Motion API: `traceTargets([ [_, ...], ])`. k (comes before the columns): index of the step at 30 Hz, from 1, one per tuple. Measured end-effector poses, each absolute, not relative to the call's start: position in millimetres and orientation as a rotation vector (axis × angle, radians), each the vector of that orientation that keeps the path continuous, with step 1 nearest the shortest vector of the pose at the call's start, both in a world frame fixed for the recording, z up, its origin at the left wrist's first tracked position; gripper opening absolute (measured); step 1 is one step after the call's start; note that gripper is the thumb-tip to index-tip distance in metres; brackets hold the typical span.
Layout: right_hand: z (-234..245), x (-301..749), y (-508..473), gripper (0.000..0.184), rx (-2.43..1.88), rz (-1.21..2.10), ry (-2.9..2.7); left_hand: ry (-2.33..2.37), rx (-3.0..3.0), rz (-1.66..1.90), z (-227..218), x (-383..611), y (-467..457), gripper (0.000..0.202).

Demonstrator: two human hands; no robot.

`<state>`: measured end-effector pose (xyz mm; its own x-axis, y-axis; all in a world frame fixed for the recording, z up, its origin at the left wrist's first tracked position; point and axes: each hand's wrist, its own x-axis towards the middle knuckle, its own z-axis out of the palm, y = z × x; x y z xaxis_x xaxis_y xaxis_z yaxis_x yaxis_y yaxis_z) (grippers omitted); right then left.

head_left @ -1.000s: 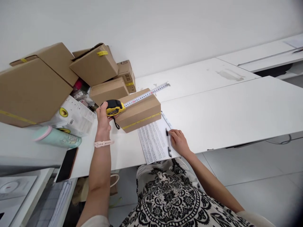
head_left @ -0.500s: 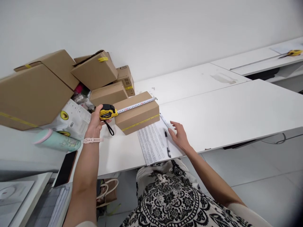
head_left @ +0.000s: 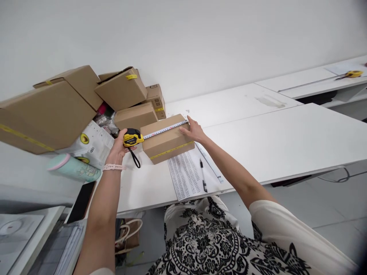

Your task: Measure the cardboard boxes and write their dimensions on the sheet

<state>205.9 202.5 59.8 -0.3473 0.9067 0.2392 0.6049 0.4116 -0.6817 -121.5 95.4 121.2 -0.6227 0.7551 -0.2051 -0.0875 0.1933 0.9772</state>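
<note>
My left hand [head_left: 118,149] is closed around a yellow and black tape measure [head_left: 132,138] at the left end of a brown cardboard box [head_left: 168,142]. The white tape blade [head_left: 164,130] runs along the box's top far edge. My right hand [head_left: 193,130] rests on the box's right end, fingers at the tip of the blade; whether it pinches the tip is unclear. The box stands on a white table [head_left: 258,145]. A printed sheet [head_left: 186,173] with a black pen [head_left: 202,175] on it lies just in front of the box.
Several cardboard boxes [head_left: 57,107] are piled at the back left against the wall. A white carton [head_left: 91,143], a mint green bottle [head_left: 73,168] and a dark phone [head_left: 82,196] lie at the left. Another yellow tape measure [head_left: 351,73] sits on the far right desk.
My right hand left the pen and sheet and reached up to the box's right end. The tape blade shortened and came down flat along the box top. My left hand hardly moved.
</note>
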Motion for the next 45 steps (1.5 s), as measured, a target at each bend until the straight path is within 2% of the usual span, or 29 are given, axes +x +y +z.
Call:
traceTargets([
  [9, 49, 197, 208, 0.082, -1.314, 0.607, -2.15, 1.781, 0.636, 1.506, 123, -133, 96, 0.028],
  [15, 54, 197, 205, 0.066, -1.323, 0.523, -2.271, 1.797, 0.628, 1.498, 122, -140, 92, 0.031],
  [27, 64, 196, 208, 0.065, -1.285, 0.417, -2.406, 1.75, 0.623, 1.442, 117, -135, 54, 0.037],
  [42, 63, 195, 206, 0.065, -1.266, 0.396, -2.443, 1.804, 0.49, 1.543, 115, -146, -7, 0.031],
  [45, 62, 195, 209, 0.07, -1.224, 0.407, -2.434, 1.804, 0.489, 1.545, 115, -146, -13, 0.028],
])
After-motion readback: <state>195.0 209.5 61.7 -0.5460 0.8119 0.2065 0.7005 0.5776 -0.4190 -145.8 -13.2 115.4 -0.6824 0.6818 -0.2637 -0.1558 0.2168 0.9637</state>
